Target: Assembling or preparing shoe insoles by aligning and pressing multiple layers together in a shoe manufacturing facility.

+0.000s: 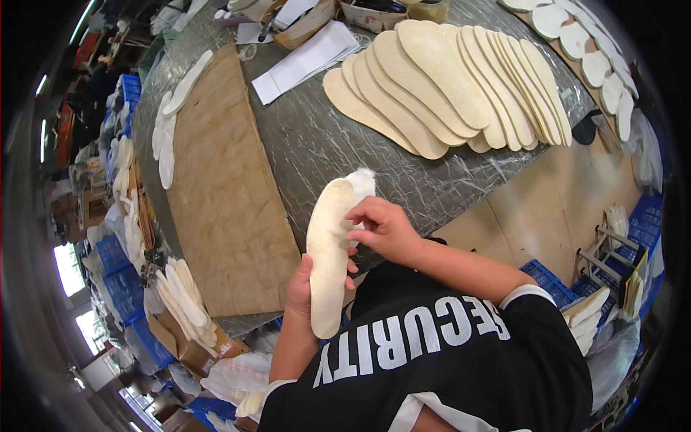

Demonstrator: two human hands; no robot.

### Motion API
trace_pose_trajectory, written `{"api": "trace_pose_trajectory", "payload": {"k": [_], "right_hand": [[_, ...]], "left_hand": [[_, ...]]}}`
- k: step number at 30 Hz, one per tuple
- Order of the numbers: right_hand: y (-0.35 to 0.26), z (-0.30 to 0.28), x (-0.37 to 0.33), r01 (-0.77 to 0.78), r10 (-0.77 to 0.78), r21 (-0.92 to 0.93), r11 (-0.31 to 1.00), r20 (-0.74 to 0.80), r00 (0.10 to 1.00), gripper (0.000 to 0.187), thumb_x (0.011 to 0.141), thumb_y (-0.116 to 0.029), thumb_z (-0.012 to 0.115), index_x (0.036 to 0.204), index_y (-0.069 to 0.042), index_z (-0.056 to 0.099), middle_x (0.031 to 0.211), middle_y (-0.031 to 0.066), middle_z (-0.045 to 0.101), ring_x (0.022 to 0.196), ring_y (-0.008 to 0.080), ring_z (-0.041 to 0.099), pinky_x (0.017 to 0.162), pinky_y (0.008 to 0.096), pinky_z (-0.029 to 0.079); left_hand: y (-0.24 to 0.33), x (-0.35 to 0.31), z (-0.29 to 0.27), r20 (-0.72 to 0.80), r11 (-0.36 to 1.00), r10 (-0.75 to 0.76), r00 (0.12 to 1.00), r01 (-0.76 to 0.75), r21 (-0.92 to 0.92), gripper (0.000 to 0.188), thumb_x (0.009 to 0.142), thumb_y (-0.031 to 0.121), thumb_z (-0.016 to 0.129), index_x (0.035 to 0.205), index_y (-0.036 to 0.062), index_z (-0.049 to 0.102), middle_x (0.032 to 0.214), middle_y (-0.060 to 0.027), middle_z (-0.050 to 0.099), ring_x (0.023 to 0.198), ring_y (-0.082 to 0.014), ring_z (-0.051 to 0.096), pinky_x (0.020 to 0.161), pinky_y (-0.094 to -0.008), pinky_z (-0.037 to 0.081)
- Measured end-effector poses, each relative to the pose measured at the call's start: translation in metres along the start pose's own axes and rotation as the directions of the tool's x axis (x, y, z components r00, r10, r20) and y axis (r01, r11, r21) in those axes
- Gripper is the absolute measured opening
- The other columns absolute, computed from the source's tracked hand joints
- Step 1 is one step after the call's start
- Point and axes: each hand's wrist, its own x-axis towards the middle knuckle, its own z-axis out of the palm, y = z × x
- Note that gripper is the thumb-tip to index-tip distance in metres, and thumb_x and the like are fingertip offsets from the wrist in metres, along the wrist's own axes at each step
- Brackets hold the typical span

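Insole (328,281), cream and felt-like, is standing lengthwise, roughly 12 to 6 o'clock, in front of the wearer; I am taking all clock directions from it. Left hand (301,286) is wrapping around its lower half, thumb lying on the 9 o'clock edge, fingertips showing along the 3 o'clock edge, fingers closing around it. Right hand (389,227) is reaching in from 2 o'clock, fingers bending, thumb and forefinger tips sitting close together at the upper edge; I am unable to tell whether they are pinching anything. White piece (366,184) is poking out behind the upper end at 1 o'clock; I am not making out whether it is joined on. Black shirt (461,367) is filling 4 to 6 o'clock.

Grey table (299,144) is spreading beyond, toward 12. Brown board (223,180) is lying on it at 10, white cut-outs (186,86) resting past its far side. Fanned insoles (432,86) are overlapping in a broad row at 1. White papers (302,66) are lying near 12. Blue crates (644,219) are standing below table height at 3.
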Motion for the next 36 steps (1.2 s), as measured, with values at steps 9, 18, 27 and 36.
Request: {"api": "trace_pose_trajectory", "payload": {"k": [9,18,27,36], "right_hand": [[0.009,-0.035,0.006,0.120,-0.152,-0.114,0.986,-0.337,0.929,0.009,0.083,-0.004,0.061,0.078,-0.002,0.053,0.074,0.0072,0.052,0.066,0.0211,0.051,0.062,0.0305,0.043],[-0.038,-0.165,-0.067,-0.426,0.458,-0.873,0.238,-0.286,0.841,0.012,0.085,-0.012,0.054,0.084,-0.003,0.062,0.085,0.0181,0.063,0.084,0.0349,0.061,0.071,0.0440,0.048],[0.015,-0.091,-0.013,-0.567,0.551,0.068,0.821,0.167,0.818,0.045,0.088,0.005,0.037,0.131,-0.006,0.042,0.086,0.0112,0.063,0.060,0.0179,0.062,0.053,0.0287,0.051],[0.042,-0.062,0.034,-0.776,0.667,0.390,0.496,0.401,0.628,0.057,0.087,0.004,0.035,0.143,-0.007,0.029,0.078,0.0125,0.059,0.054,0.0163,0.060,0.045,0.0258,0.048]], "left_hand": [[0.004,0.004,0.006,0.035,0.977,-0.085,0.996,0.090,-0.194,0.080,0.091,0.061,0.043,0.136,-0.0042,0.033,0.115,-0.0265,0.051,0.084,-0.0281,0.059,0.058,-0.0346,0.053],[0.025,-0.016,-0.022,-0.098,0.936,-0.002,0.995,0.036,0.350,0.075,0.091,0.053,0.048,0.138,-0.0032,0.030,0.115,-0.0231,0.051,0.080,-0.0240,0.060,0.055,-0.0290,0.052],[0.022,0.013,0.015,-0.005,-0.143,0.364,0.931,0.061,0.988,0.074,0.070,0.014,0.077,0.131,-0.0067,0.042,0.130,-0.0206,0.044,0.118,-0.0344,0.048,0.100,-0.0394,0.039],[0.018,0.033,0.004,0.058,-0.254,0.371,0.927,0.041,0.966,0.071,0.074,0.021,0.075,0.131,-0.0059,0.042,0.129,-0.0237,0.042,0.117,-0.0382,0.046,0.100,-0.0418,0.037]]}}
